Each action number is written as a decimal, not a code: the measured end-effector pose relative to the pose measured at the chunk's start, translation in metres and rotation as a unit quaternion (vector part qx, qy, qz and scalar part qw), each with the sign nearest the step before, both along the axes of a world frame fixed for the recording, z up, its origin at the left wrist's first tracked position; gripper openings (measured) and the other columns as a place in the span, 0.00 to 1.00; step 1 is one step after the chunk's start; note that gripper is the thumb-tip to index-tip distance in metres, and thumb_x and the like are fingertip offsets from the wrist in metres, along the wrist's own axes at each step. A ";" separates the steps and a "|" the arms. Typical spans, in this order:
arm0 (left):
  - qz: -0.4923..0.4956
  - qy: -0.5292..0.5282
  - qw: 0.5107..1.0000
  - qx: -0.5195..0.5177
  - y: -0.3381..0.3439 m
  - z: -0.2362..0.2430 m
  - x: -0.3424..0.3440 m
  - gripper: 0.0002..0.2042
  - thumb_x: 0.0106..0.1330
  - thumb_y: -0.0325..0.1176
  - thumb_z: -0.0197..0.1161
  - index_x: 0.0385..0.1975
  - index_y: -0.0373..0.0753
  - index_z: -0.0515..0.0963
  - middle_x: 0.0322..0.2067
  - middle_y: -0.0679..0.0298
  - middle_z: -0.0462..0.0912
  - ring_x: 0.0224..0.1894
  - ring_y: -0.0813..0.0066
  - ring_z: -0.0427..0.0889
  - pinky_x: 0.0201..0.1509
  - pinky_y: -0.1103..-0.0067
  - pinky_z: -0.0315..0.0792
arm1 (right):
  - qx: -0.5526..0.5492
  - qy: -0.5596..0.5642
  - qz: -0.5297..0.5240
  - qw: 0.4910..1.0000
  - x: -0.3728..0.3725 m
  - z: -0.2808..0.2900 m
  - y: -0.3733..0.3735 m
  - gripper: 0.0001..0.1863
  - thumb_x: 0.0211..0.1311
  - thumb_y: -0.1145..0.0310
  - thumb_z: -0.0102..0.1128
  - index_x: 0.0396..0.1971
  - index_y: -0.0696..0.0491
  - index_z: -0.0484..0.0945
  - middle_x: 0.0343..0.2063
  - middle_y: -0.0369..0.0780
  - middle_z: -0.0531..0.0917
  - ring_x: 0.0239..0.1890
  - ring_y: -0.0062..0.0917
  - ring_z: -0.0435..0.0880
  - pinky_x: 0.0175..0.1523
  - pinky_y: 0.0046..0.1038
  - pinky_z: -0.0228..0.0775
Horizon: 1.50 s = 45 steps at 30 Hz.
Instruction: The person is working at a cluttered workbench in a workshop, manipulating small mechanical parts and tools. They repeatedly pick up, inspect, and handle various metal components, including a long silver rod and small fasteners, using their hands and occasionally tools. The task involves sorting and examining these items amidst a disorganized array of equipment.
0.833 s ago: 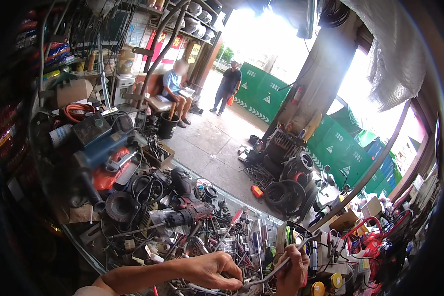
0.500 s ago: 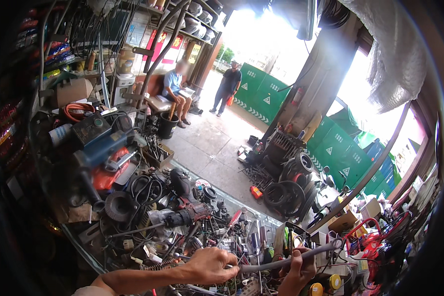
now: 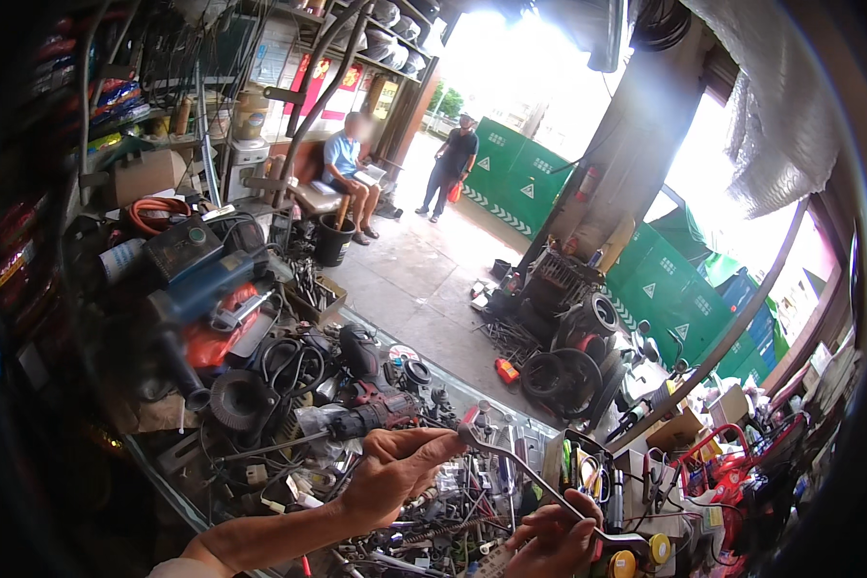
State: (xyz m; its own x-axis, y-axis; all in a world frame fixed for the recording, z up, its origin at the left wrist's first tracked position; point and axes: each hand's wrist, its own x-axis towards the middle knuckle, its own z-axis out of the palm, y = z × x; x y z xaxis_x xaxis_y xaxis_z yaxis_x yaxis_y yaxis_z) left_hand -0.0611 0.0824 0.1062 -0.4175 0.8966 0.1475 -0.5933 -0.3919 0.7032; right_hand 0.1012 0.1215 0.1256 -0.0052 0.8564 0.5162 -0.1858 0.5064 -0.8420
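Note:
My left hand (image 3: 395, 467) pinches the upper end of a long, bent grey metal bar (image 3: 520, 463), like an offset wrench, at the lower middle. My right hand (image 3: 554, 539) is closed round the bar lower down to the right. Below and around both hands lies a dense jumble of small tools and parts on a glass-topped bench (image 3: 169, 486). A red-and-black drill (image 3: 371, 409) rests just beyond my left hand, and round yellow lids (image 3: 622, 564) sit beside my right hand.
A blue power tool (image 3: 197, 289) is at left, boxes and red items (image 3: 732, 472) at right. Beyond the bench are stacked tyres (image 3: 578, 376), a bucket (image 3: 333, 241), a seated person (image 3: 342, 164), a standing person (image 3: 450, 164) and green hoardings (image 3: 520, 178).
My left hand has risen with its end of the bar, so the bar now slopes down to the right. My right hand sits a little lower. The view has shifted slightly.

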 end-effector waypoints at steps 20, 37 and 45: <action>-0.248 0.581 0.775 0.008 -0.008 0.003 -0.004 0.15 0.60 0.41 0.56 0.35 0.36 0.80 0.25 0.55 0.80 0.27 0.61 0.78 0.33 0.71 0.69 | -0.270 -0.006 0.047 0.962 0.033 0.004 0.054 0.12 0.59 0.64 0.50 0.19 0.54 0.72 0.10 0.35 0.70 0.06 0.15 0.62 0.09 0.18 0.50; 0.077 0.250 0.963 -0.070 0.011 -0.011 0.005 0.08 0.61 0.30 0.60 0.34 0.32 0.80 0.20 0.72 0.77 0.23 0.92 0.66 0.24 0.89 0.61 | 0.004 -0.089 -0.009 0.996 0.016 0.014 -0.005 0.24 0.61 0.50 0.51 0.39 0.60 0.73 0.17 0.37 0.76 0.13 0.15 0.69 0.16 0.16 0.58; -0.017 0.001 1.000 -0.007 0.007 -0.002 0.000 0.10 0.62 0.31 0.60 0.39 0.32 0.79 0.14 0.76 0.70 0.12 0.92 0.54 0.13 0.88 0.45 | -0.102 0.085 0.122 0.984 0.010 0.010 -0.006 0.24 0.66 0.57 0.40 0.46 0.66 0.67 0.23 0.43 0.77 0.12 0.23 0.72 0.14 0.19 0.63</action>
